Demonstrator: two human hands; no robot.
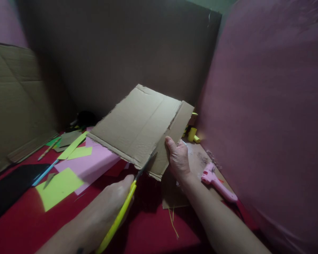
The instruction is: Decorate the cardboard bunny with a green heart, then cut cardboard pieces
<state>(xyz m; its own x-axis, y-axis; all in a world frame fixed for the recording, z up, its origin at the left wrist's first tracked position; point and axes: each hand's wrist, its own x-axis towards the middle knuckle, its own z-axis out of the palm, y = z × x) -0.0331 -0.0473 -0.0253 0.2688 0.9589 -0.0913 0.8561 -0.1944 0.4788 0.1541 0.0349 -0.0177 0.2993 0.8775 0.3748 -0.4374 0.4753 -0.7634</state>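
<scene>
A flat brown cardboard piece (140, 123) is held up above the red surface, its edges rough. My right hand (178, 157) grips its right-hand strip, thumb on top and fingers underneath. Yellow-handled scissors (122, 211) are in my left hand (119, 194), whose fingers are mostly hidden behind the handle. The scissor blades lie at the cardboard's near edge, with a cut line running up from them between the main panel and the right strip. How far apart the blades are cannot be made out.
A pink glue gun (218, 183) lies on cardboard at the right. Yellow-green paper (58, 188), pink paper (100, 165) and a pencil (49, 149) lie at the left. Yellow rolls (192, 134) stand behind my right hand. Dark and pink walls enclose the red surface (153, 231).
</scene>
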